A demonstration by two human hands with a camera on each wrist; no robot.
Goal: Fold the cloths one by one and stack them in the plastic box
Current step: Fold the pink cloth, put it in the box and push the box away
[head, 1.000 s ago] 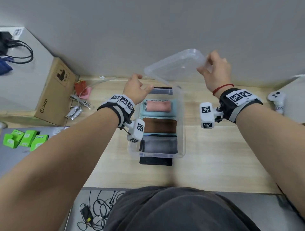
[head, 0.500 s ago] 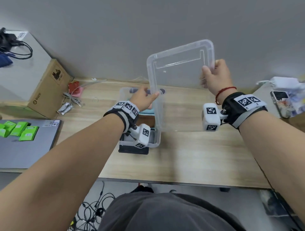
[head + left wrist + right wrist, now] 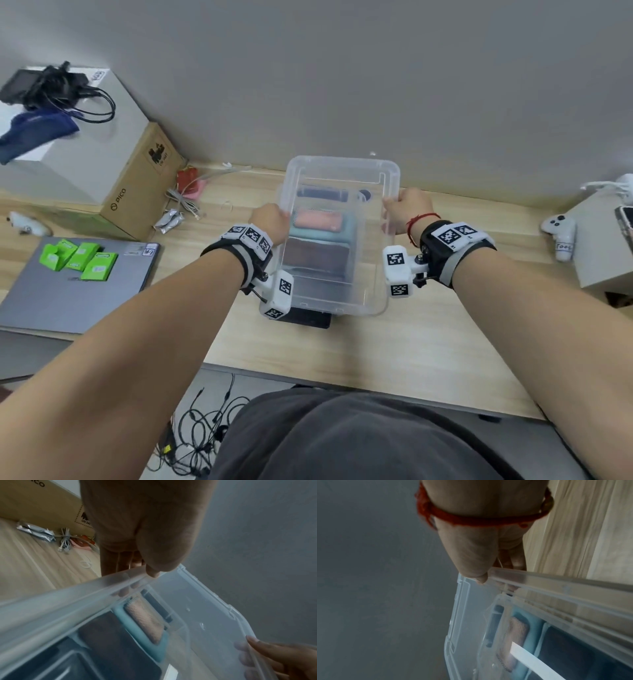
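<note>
A clear plastic lid (image 3: 342, 168) hangs level just above the clear plastic box (image 3: 281, 192) on the wooden table. My left hand (image 3: 270, 219) grips the lid's left edge and my right hand (image 3: 406, 205) grips its right edge. Through the lid I see folded cloths in the box: a pink cloth (image 3: 317, 221) lying on a teal cloth (image 3: 346, 236), a brown cloth (image 3: 317, 255) in front of them, and a grey one nearest me. In the left wrist view my thumb (image 3: 152, 573) lies on the lid's rim (image 3: 85, 592), above the pink cloth (image 3: 147, 619). My right thumb (image 3: 480, 580) pinches the other rim (image 3: 539, 580).
A PICO cardboard box (image 3: 137, 185) and loose cables (image 3: 181, 205) sit at the back left. A closed laptop (image 3: 68, 294) with green packets (image 3: 78, 257) lies at the left. A white controller (image 3: 561, 236) and a white box (image 3: 603, 253) stand at the right.
The lid was held upright above the table; both hands have tipped it flat and brought it down over the box.
</note>
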